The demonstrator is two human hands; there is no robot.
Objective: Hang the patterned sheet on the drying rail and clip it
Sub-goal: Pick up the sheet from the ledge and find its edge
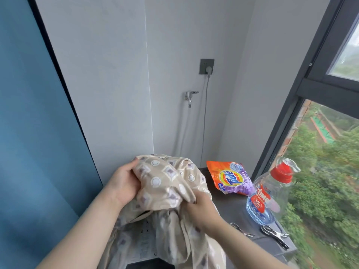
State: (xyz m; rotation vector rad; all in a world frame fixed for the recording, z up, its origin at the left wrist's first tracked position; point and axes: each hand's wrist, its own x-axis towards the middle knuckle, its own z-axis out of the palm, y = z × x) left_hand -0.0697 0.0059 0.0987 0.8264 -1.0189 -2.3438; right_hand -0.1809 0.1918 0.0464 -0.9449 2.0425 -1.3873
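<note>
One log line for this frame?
patterned sheet: bunched, unhung; left hand: grips it; right hand: grips it; clips: on ledge; rail: not in view

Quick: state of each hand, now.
Left hand: closed, gripping the bunched patterned sheet.
Right hand: closed, gripping a fold of the same sheet.

**Obscured and cut-off items**

The patterned sheet runs off the bottom edge, so its full extent is unseen. The right hand has its fingertips buried in the folds; the left hand has its fingers behind the bunched top. The appliance panel beneath is mostly covered, its printed marks too small to read. The metal clips on the sill are blurred
</note>
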